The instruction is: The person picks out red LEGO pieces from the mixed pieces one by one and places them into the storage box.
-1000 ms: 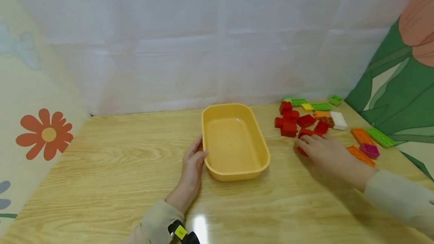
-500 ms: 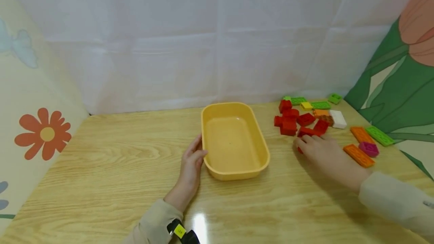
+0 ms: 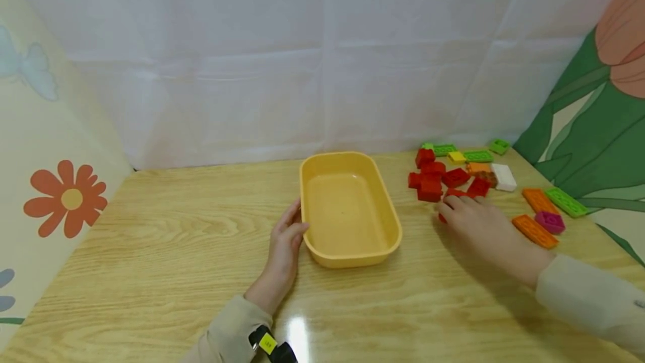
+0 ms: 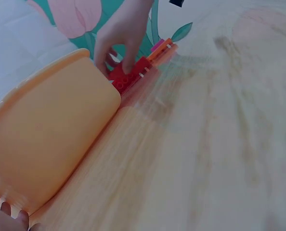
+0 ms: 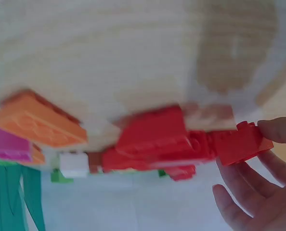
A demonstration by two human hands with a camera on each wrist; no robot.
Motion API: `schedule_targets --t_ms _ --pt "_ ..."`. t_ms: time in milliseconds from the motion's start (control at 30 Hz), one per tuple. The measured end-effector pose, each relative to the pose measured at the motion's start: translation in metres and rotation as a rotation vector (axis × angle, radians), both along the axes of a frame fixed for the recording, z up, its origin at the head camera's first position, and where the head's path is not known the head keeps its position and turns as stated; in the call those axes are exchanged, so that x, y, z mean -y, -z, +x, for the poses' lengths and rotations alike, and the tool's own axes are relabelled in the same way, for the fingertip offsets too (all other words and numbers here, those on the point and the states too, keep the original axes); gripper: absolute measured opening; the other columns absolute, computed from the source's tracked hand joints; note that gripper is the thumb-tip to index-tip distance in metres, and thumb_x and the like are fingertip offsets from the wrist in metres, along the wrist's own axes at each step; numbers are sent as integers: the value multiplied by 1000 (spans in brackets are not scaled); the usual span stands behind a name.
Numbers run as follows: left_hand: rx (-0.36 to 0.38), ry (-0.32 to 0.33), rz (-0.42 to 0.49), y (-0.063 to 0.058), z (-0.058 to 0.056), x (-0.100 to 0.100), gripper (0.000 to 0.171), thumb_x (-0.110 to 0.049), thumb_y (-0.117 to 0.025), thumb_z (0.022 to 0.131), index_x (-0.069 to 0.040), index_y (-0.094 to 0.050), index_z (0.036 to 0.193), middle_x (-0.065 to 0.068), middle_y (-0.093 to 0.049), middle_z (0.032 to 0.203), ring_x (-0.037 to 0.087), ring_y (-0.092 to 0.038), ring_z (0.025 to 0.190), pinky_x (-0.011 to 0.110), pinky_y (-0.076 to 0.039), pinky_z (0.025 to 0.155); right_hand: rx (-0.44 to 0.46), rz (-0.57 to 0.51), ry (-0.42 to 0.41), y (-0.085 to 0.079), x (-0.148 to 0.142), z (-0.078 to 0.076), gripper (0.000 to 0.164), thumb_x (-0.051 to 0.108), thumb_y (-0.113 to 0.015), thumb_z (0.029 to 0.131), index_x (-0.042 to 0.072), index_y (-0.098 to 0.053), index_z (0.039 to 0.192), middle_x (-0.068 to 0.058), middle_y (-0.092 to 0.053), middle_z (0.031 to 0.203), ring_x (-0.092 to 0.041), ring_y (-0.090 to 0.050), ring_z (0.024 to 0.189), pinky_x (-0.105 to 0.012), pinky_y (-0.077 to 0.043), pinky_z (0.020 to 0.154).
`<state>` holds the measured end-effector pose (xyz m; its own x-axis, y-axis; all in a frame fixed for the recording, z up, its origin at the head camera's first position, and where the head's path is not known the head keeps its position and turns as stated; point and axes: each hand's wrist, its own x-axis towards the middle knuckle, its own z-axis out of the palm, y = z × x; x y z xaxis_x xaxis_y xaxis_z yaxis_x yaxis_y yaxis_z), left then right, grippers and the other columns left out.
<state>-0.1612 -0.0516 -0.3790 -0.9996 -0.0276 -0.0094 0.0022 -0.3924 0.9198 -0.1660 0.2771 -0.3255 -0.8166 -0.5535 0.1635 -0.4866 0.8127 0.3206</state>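
Note:
My left hand rests against the left side of a yellow plastic basin, thumb tip at the rim. In the left wrist view its fingertips lie along the outer wall of the basin, low at the left corner. Over at the right, my right hand pinches a red toy brick between thumb and fingers at the near edge of a group of red bricks. Another red brick lies beside the held one. From the head view, the hand covers most of the brick it holds.
Behind the red bricks lie green plates, a yellow brick and a white brick. Orange plates and a magenta brick are farther right. A white sheet hangs behind the wooden table.
My right hand has shifted slightly away from me toward the red bricks, with the red brick at its fingertips. The left hand and the basin have stayed in place.

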Motion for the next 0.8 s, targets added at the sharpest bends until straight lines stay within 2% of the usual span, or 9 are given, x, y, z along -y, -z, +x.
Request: schedule_targets --t_ms 233,433,500,600,667,800 --pt "4 1 -6 2 1 0 60 4 -43 82 3 -37 142 25 -37 149 27 -38 132 30 -37 108 -69 -89 -27 -13 16 -4 36 14 -71 75 2 -63 107 -19 -69 99 -35 -63 85 -52 -58 67" --pt "8 -18 -9 3 3 1 60 5 -43 82 4 -38 141 27 -38 148 27 -40 131 27 -40 105 -43 -77 9 -23 33 -7 36 15 -69 78 5 -62 111 -17 -67 103 -33 -62 88 -53 -58 71" --pt "5 -24 -9 3 3 2 60 5 -43 82 4 -38 141 27 -38 148 28 -40 131 29 -39 108 -58 -79 1 -26 39 -10 35 16 -68 79 5 -61 112 -17 -67 104 -33 -62 89 -52 -57 71" --pt "-10 -28 -8 1 2 5 60 5 -44 82 5 -37 141 28 -37 148 29 -39 132 32 -39 110 -129 -104 -41 -31 48 -19 34 16 -68 78 4 -62 109 -16 -67 101 -33 -62 86 -49 -57 68" --pt "-18 -29 -6 1 2 7 59 5 -44 82 5 -37 141 29 -37 148 29 -38 132 31 -39 109 -171 -122 -64 -35 54 -26 33 15 -68 77 4 -62 108 -15 -67 98 -32 -62 83 -47 -57 67" --pt "-6 -38 -2 1 3 7 59 5 -43 81 6 -38 140 29 -37 147 29 -39 132 25 -42 105 -182 -149 -87 -41 65 -36 33 15 -67 77 4 -63 108 -15 -68 97 -32 -62 82 -47 -58 69"
